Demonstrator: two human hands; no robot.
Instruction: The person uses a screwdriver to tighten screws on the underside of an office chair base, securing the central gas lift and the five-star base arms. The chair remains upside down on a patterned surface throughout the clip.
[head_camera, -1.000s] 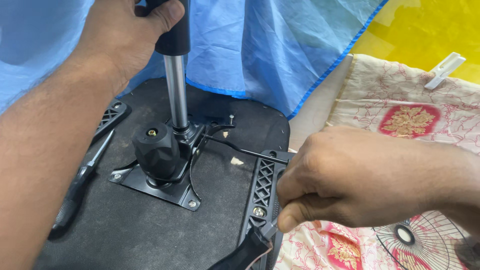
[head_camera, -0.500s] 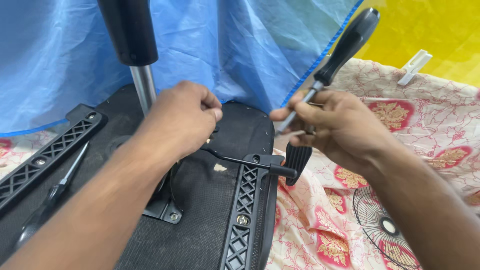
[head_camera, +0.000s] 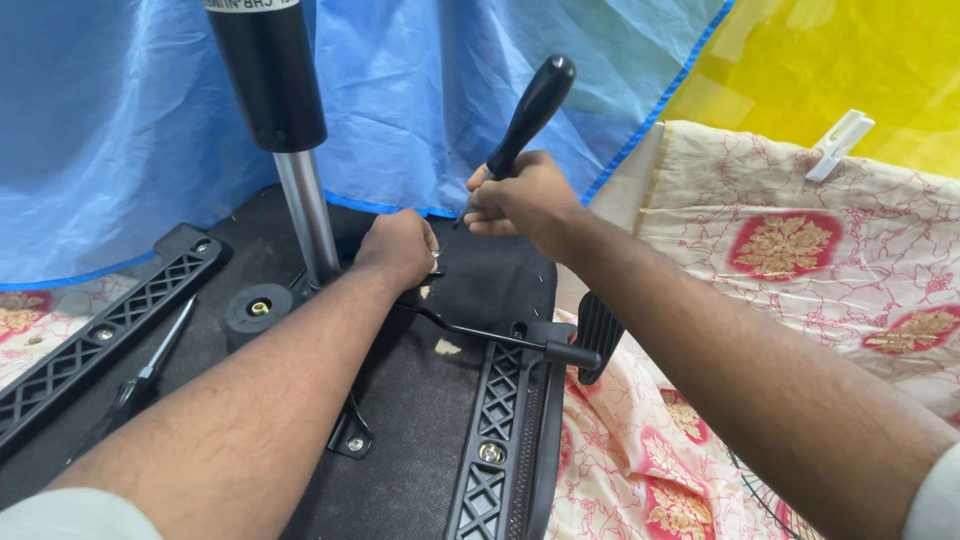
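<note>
Screwdriver (head_camera: 527, 115) in right hand (head_camera: 520, 200) above chair base (head_camera: 420, 400)

Floral patterned cloth (head_camera: 800, 250) — upturned black chair seat (head_camera: 420, 400) on it, white clip (head_camera: 838, 145), blue sheet (head_camera: 120, 120) behind

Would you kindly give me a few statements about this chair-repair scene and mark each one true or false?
1. The right hand grips a black-handled screwdriver. True.
2. The left hand rests near the foot of the metal column on the seat underside. True.
3. The left hand holds a hammer. False: no tool shows in it.
4. A second tool lies on the seat underside, left of the left arm. True.
5. The sheet behind the column is red. False: it is blue.
6. The white clip lies on the seat underside. False: it lies on the patterned cloth.
</note>
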